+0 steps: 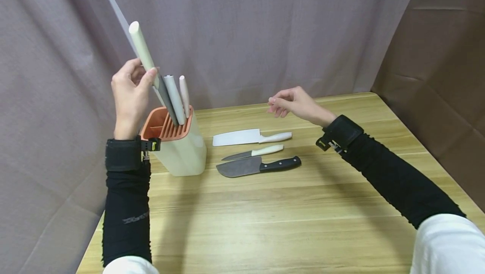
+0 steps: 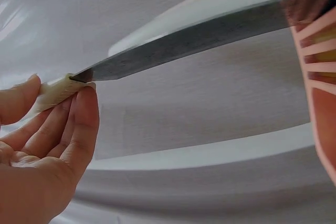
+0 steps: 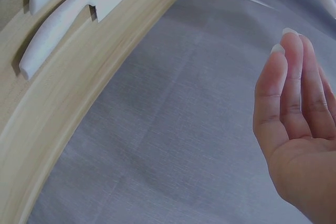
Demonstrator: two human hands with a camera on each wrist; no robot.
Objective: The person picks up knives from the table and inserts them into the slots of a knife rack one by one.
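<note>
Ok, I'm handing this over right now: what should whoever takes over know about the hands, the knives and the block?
Left hand: pinches the cream handle of a knife, tilted, its dark blade tip in a slot of the knife block.
Right hand: held in the air over the table, relaxed, holding nothing.
Done: two other handles already stand in the block.
Left: the held knife is not yet fully seated. Three knives lie on the table right of the block: a white cleaver, a small cream-handled knife and a black-handled knife.
</note>
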